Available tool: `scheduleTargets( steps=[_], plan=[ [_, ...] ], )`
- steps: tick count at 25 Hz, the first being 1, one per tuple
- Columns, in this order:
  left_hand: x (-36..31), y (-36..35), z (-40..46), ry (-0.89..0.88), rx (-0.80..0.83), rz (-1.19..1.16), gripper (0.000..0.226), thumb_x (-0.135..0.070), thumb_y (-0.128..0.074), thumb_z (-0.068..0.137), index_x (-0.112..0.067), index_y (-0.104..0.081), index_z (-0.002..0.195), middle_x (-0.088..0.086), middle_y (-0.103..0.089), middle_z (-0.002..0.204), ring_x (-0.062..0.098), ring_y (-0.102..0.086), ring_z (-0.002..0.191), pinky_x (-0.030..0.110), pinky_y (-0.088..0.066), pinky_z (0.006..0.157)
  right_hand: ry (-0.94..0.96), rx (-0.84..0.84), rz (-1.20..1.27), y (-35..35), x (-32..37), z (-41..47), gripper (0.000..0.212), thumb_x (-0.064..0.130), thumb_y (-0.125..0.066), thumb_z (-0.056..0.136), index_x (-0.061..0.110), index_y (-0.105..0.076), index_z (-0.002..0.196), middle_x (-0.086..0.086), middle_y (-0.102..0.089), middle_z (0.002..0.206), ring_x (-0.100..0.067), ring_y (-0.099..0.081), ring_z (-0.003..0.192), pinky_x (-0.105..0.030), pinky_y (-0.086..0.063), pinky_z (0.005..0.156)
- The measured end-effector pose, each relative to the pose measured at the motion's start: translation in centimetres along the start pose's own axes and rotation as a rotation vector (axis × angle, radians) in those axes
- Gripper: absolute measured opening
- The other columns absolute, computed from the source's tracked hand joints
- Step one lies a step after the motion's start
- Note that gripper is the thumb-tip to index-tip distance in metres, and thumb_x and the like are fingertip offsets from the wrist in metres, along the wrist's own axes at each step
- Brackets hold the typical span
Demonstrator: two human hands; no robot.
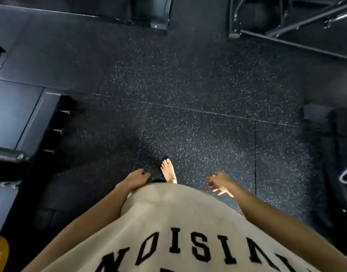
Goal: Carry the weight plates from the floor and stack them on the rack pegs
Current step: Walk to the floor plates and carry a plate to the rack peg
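Hands empty | left hand [138, 177] low by the beige lettered shirt [168, 222], grip loosely curled on nothing | right hand [217, 183] out to the side, grip relaxed, slack fingers | bare foot [168, 171] on black speckled rubber floor [198, 95] | weight plates: none identifiable | black metal frames [286, 20] at edges

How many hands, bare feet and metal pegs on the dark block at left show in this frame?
Hands: 2, left hand and right hand, both holding nothing
Bare feet: 1, bare foot on the speckled floor
Pegs: 3, pegs on the dark block
Total: 6
No weight plate is clearly visible.
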State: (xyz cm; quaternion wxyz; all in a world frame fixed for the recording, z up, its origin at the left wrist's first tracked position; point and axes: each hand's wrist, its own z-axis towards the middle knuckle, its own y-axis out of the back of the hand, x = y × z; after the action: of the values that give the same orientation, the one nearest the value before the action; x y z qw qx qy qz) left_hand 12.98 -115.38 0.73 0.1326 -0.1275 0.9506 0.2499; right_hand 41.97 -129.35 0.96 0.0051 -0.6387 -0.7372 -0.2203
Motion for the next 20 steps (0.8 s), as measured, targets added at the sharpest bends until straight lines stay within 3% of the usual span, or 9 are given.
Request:
scheduleTargets(
  steps=[3,6,8,10,12,14,16,20],
  plan=[
    [-3.9,6.4,4.1,-0.032,-0.017,-0.038,0.036,-0.039,-0.045,0.100,-0.011,-0.058,0.117,0.012,-0.062,0.114,0.026,-0.058,0.100,0.033,-0.043,0.081,0.064,-0.069,-0.015,3.9,8.0,3.6,0.016,0.027,-0.054,0.098,0.011,-0.056,0.096,-0.014,-0.061,0.087,-0.023,-0.055,0.066,-0.030,-0.046,0.063],
    [-7.1,13.0,8.5,-0.028,-0.004,-0.023,0.034,-0.037,-0.045,0.100,-0.010,-0.057,0.116,0.010,-0.063,0.109,0.024,-0.057,0.093,0.031,-0.042,0.077,0.101,-0.086,-0.003,6.7,16.7,7.0,0.024,0.027,-0.054,0.098,0.013,-0.050,0.079,-0.007,-0.055,0.072,-0.019,-0.044,0.054,-0.026,-0.037,0.057],
    [-8.9,16.5,11.3,-0.016,-0.011,-0.053,0.033,-0.036,-0.046,0.100,-0.010,-0.057,0.116,0.008,-0.061,0.104,0.022,-0.057,0.089,0.031,-0.042,0.075,0.130,-0.072,-0.063,7.8,21.6,9.2,0.026,0.031,-0.053,0.098,0.013,-0.054,0.078,-0.004,-0.062,0.074,-0.022,-0.055,0.062,-0.028,-0.041,0.057],
    [-10.4,19.4,13.9,0.009,-0.015,-0.101,0.032,-0.035,-0.046,0.100,-0.010,-0.056,0.118,0.006,-0.059,0.100,0.020,-0.056,0.086,0.030,-0.042,0.075,0.137,-0.063,-0.131,8.8,25.8,11.8,0.026,0.034,-0.056,0.095,0.017,-0.059,0.076,-0.005,-0.068,0.081,-0.027,-0.065,0.080,-0.036,-0.051,0.073],
    [-11.7,21.5,16.6,0.043,0.023,-0.143,0.032,-0.034,-0.046,0.101,-0.010,-0.055,0.119,0.007,-0.060,0.105,0.020,-0.057,0.089,0.032,-0.045,0.078,0.149,-0.051,-0.245,10.1,30.0,14.6,0.023,0.036,-0.059,0.093,0.019,-0.062,0.078,-0.003,-0.068,0.086,-0.026,-0.065,0.088,-0.035,-0.049,0.079],
    [-13.0,24.0,19.4,0.093,0.019,-0.159,0.034,-0.035,-0.047,0.100,-0.009,-0.056,0.120,0.011,-0.063,0.116,0.023,-0.059,0.097,0.033,-0.045,0.084,0.189,-0.034,-0.336,12.1,35.8,18.0,0.017,0.036,-0.060,0.093,0.020,-0.064,0.086,-0.002,-0.066,0.090,-0.024,-0.063,0.090,-0.031,-0.046,0.078],
    [-14.5,27.8,21.3,0.150,-0.019,-0.156,0.037,-0.036,-0.047,0.099,-0.008,-0.058,0.121,0.013,-0.062,0.125,0.028,-0.058,0.109,0.032,-0.043,0.087,0.216,-0.015,-0.352,14.6,43.2,20.4,0.019,0.035,-0.060,0.094,0.019,-0.063,0.083,-0.003,-0.067,0.085,-0.023,-0.063,0.080,-0.030,-0.045,0.071],
    [-16.5,37.5,25.3,0.251,-0.256,-0.308,0.036,-0.036,-0.047,0.099,-0.006,-0.059,0.113,0.015,-0.062,0.121,0.031,-0.057,0.109,0.033,-0.042,0.086,0.253,-0.002,-0.475,18.6,57.2,24.5,0.024,0.032,-0.056,0.096,0.018,-0.059,0.076,-0.010,-0.069,0.082,-0.021,-0.058,0.066,-0.027,-0.041,0.056]
  ],
)
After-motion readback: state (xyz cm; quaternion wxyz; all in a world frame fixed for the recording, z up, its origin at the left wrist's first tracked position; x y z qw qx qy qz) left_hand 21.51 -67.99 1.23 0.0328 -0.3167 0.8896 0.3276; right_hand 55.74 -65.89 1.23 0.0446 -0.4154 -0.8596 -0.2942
